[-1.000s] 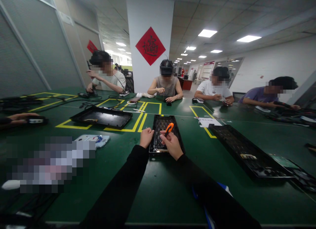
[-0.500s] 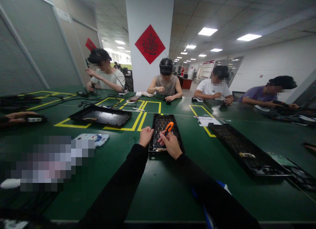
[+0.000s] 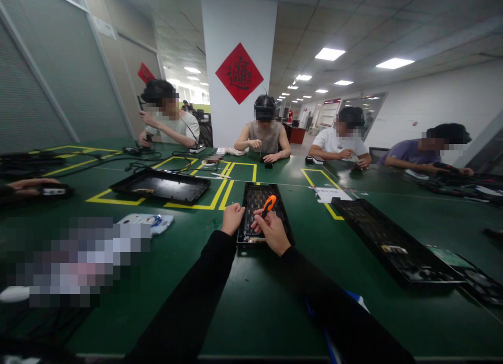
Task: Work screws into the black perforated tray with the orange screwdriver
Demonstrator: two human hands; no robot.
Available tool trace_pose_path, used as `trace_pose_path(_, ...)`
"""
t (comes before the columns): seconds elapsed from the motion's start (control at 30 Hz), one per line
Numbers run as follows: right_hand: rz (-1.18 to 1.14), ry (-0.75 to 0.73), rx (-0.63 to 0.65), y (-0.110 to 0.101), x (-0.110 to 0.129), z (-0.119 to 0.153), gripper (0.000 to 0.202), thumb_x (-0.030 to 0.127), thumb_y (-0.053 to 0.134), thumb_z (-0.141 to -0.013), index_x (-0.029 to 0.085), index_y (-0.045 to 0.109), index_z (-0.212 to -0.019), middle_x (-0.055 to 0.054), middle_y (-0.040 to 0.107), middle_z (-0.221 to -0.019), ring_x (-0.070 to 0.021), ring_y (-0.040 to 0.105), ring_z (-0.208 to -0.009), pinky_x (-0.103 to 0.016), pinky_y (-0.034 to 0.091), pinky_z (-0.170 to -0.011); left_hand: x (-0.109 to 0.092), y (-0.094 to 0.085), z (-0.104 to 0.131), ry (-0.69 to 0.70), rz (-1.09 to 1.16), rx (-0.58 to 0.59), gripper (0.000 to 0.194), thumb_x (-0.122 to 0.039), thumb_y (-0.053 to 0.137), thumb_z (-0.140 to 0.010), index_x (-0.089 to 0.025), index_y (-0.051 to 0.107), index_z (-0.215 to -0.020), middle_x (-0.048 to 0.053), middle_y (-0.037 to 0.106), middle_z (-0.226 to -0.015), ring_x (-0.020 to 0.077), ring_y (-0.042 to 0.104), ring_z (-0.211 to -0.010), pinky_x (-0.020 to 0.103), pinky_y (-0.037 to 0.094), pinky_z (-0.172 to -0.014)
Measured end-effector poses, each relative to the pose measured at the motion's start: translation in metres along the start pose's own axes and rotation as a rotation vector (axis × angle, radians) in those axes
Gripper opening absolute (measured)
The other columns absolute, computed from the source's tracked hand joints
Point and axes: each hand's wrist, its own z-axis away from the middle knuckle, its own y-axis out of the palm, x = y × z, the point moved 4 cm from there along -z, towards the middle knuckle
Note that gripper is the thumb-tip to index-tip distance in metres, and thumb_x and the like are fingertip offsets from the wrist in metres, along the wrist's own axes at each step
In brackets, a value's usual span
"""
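Observation:
A black plastic casing (image 3: 288, 225) with a ribbed inside lies lengthwise in front of me on the green table. My left hand (image 3: 233, 219) is closed at its left rim, thumb side up; the fingertips are partly hidden. In my right hand (image 3: 274, 231) is a screwdriver (image 3: 269, 203) with an orange and black handle, held over the casing between thumb and fingers. The handle leans up and away from me. Its tip is too small to make out. Inside the casing's near end lies a small pale strip (image 3: 257, 240).
On the right lies a long black casing (image 3: 387, 241), with a paper sheet (image 3: 333, 194) beyond it. A shallow black tray (image 3: 165, 187) sits on the left, near a phone-like item (image 3: 157, 223). Several people work around the table (image 3: 196, 322); a co-worker's hand (image 3: 29, 185) is at far left.
The whole view shifts slightly downward in the frame. Both hands and the screwdriver keep nearly the same place at the casing.

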Motion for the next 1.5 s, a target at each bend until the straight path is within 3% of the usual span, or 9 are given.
trace_pose_path(1.5, -0.080, 0.029, 0.050, 0.0030, -0.0017, -0.0011, 0.030, 0.037, 0.050, -0.079, 0.017, 0.053, -0.100, 0.000, 0.060, -0.066, -0.0097, 0.056, -0.055, -0.023, 0.048, -0.055, -0.0036, -0.0020, 0.0001, 0.014, -0.028, -0.006, 0.035, -0.025, 0.047, -0.069, -0.018, 0.019, -0.049, -0.006, 0.025, -0.045, 0.0081, 0.027, -0.048, 0.022, 0.022, -0.049)
